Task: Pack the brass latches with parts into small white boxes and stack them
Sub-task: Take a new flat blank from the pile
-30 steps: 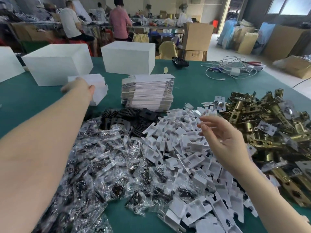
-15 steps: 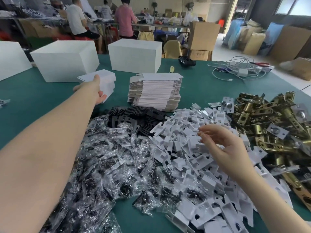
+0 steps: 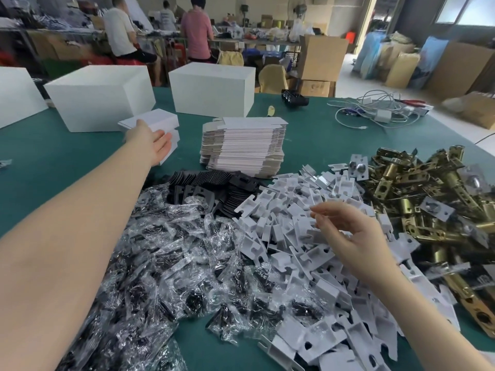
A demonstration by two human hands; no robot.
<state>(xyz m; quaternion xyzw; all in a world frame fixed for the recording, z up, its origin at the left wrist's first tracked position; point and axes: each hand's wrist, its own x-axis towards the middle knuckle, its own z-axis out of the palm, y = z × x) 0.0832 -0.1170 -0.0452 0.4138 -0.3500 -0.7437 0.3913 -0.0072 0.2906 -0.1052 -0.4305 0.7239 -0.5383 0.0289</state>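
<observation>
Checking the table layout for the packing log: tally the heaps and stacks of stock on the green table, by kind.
Large white blocks: 3
Closed small white boxes, stacked by the left hand: 2
Flat carton stack: 1
Black plate heap: 1
Bagged-parts heap: 1
White insert heap, under the right hand: 1
Brass latch heap: 1
Total: 10

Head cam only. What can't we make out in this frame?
- Small white boxes: the left hand covers the near face, so contact or grip is unclear.
- Right hand: fingers curl over the white plastic inserts; whether it pinches one is hidden.
- Clear bags: contents too glary to identify.
- Brass latches: pile cut off by the right edge.
</observation>
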